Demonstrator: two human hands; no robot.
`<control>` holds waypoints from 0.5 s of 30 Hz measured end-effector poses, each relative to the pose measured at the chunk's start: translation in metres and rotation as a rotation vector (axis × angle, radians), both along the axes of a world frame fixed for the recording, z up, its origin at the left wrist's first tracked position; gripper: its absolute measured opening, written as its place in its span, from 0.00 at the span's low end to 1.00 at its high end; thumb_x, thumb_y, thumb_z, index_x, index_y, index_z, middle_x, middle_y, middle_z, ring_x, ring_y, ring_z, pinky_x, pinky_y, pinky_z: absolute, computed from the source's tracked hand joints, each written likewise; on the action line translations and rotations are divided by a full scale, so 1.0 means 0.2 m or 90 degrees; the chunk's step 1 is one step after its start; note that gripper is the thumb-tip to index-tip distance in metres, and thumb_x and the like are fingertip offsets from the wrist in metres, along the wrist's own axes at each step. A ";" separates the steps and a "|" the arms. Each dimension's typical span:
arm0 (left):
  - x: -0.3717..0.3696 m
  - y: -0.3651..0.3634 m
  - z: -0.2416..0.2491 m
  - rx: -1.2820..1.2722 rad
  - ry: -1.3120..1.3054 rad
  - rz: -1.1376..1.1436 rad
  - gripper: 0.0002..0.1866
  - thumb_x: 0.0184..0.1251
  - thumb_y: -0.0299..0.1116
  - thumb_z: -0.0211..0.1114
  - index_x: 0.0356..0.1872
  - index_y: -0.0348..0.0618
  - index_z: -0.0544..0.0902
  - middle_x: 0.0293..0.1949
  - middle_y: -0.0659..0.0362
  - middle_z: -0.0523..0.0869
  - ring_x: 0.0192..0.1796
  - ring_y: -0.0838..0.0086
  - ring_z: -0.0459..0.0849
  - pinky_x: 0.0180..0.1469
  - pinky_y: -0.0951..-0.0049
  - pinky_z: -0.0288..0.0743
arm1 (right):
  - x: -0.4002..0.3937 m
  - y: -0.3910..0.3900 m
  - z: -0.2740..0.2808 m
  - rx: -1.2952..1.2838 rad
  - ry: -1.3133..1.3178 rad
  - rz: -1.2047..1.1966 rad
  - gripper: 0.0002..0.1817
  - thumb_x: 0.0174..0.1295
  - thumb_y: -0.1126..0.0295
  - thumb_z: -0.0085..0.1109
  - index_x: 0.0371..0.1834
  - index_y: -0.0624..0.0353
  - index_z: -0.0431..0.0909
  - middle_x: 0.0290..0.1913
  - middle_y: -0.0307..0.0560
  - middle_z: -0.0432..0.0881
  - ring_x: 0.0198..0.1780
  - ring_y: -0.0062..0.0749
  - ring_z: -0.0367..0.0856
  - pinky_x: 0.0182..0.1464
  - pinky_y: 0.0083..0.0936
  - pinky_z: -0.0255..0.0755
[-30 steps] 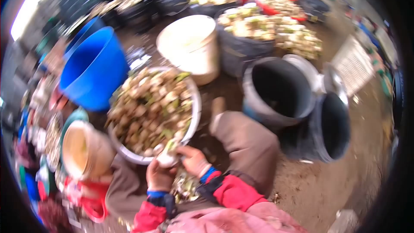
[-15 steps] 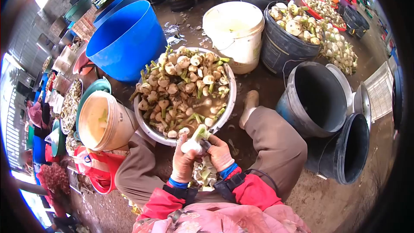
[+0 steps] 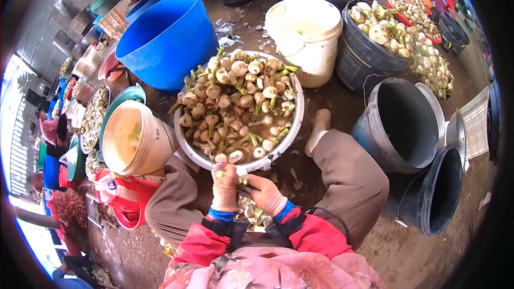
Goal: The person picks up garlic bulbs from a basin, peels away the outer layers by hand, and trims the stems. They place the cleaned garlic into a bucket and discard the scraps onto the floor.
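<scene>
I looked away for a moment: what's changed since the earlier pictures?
The white garlic bulb held between the left hand and right hand is now hidden or gone; only a pale-green piece shows at the left hand. The hands stay close together. The view shifted, so surroundings appear higher and further right, but the wide tub of garlic bulbs, blue tub and white bucket stayed put.

- A working shed for fresh produce, by its look
- Stemmed bulbs [image 3: 230, 93] heaped in a basin [image 3: 301, 108] of murky water
- More bulbs piled in a black bucket [image 3: 357, 61] and others behind
- Big plastic tubs [image 3: 184, 59] standing on a wet, dirty floor [image 3: 396, 243]
- Bare grey wall [image 3: 37, 35]
</scene>
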State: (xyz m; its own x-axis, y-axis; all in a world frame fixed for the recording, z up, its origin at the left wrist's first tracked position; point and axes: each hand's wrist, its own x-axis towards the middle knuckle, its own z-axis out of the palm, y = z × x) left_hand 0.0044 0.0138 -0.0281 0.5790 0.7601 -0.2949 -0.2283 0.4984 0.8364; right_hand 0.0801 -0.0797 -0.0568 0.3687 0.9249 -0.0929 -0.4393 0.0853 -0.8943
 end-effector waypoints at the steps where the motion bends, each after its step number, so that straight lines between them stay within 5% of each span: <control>1: -0.02 0.04 0.01 -0.118 -0.015 0.019 0.26 0.58 0.48 0.68 0.52 0.46 0.72 0.43 0.59 0.79 0.42 0.70 0.78 0.48 0.66 0.73 | 0.01 0.00 0.00 0.000 0.003 0.002 0.16 0.60 0.82 0.52 0.52 0.63 0.75 0.47 0.39 0.80 0.49 0.21 0.75 0.54 0.20 0.68; 3: 0.00 0.08 0.00 -0.250 -0.046 0.186 0.22 0.57 0.56 0.65 0.31 0.48 0.72 0.29 0.60 0.78 0.32 0.68 0.79 0.36 0.66 0.77 | 0.05 -0.02 -0.01 -0.029 0.053 -0.076 0.16 0.61 0.81 0.53 0.53 0.63 0.75 0.47 0.39 0.80 0.49 0.21 0.75 0.54 0.20 0.69; 6: -0.05 0.12 0.04 -0.248 -0.084 0.127 0.23 0.57 0.60 0.62 0.26 0.50 0.71 0.29 0.59 0.78 0.33 0.66 0.79 0.32 0.67 0.77 | 0.18 -0.05 0.03 -0.093 0.148 -0.273 0.17 0.61 0.71 0.61 0.53 0.63 0.75 0.45 0.42 0.81 0.45 0.23 0.78 0.48 0.20 0.72; 10: -0.12 0.12 0.10 -0.309 -0.090 0.099 0.28 0.58 0.64 0.58 0.26 0.45 0.75 0.31 0.56 0.79 0.34 0.63 0.80 0.32 0.69 0.78 | 0.30 -0.07 -0.10 0.012 0.370 -0.440 0.15 0.63 0.72 0.57 0.52 0.63 0.75 0.45 0.47 0.81 0.44 0.25 0.79 0.46 0.21 0.74; 12: -0.15 0.13 0.04 -0.338 -0.121 0.127 0.31 0.59 0.65 0.55 0.34 0.41 0.78 0.34 0.53 0.81 0.34 0.59 0.80 0.33 0.65 0.78 | 0.27 -0.08 -0.13 -0.120 0.194 -0.290 0.15 0.62 0.74 0.55 0.52 0.64 0.75 0.46 0.45 0.81 0.45 0.28 0.80 0.48 0.23 0.75; 14: -0.13 0.13 0.01 -0.379 -0.060 0.155 0.30 0.59 0.64 0.55 0.37 0.42 0.77 0.34 0.52 0.81 0.35 0.58 0.80 0.34 0.62 0.78 | 0.20 -0.08 -0.13 -0.149 -0.322 0.006 0.18 0.58 0.71 0.58 0.53 0.56 0.77 0.48 0.45 0.82 0.46 0.29 0.80 0.52 0.22 0.71; 15: -0.11 0.13 -0.01 -0.416 0.000 0.186 0.30 0.60 0.64 0.55 0.39 0.43 0.77 0.34 0.52 0.81 0.35 0.56 0.80 0.35 0.60 0.78 | 0.16 -0.10 -0.09 -0.345 -0.393 0.212 0.19 0.57 0.68 0.57 0.53 0.49 0.77 0.46 0.47 0.82 0.48 0.35 0.80 0.54 0.24 0.70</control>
State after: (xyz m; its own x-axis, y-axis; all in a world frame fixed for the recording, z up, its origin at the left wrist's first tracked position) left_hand -0.0167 0.0407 -0.0308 0.3792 0.5514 -0.7430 -0.4288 0.8163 0.3870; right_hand 0.1130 -0.0996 -0.0745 0.2173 0.8800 -0.4224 0.2079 -0.4645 -0.8608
